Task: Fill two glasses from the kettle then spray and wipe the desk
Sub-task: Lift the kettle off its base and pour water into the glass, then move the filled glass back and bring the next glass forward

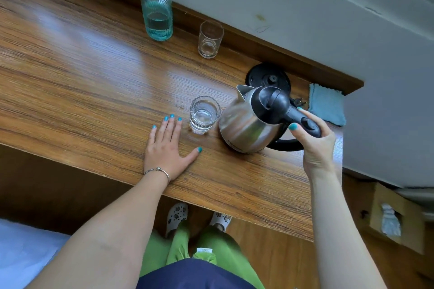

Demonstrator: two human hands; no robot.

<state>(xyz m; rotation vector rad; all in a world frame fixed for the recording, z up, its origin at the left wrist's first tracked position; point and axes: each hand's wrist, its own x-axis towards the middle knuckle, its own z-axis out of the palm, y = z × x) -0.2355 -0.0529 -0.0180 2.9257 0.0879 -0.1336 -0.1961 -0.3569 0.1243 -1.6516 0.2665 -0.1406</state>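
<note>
My right hand (314, 141) grips the black handle of the steel kettle (246, 122), which is close to upright on or just above the wooden desk (82, 82), spout toward the wall. Just left of it stands a glass (204, 115) holding water. My left hand (168, 148) rests flat on the desk beside that glass, fingers straight. A second glass (210, 40) stands empty near the back ledge. The teal spray bottle (156, 14) is left of it. A blue cloth (327, 108) lies at the desk's right end.
The kettle's black base (263, 77) sits behind the kettle, by the back ledge. A grey wall runs along the desk's far side. A cardboard box (397, 218) stands on the floor at right. A pale blue surface lies at lower left.
</note>
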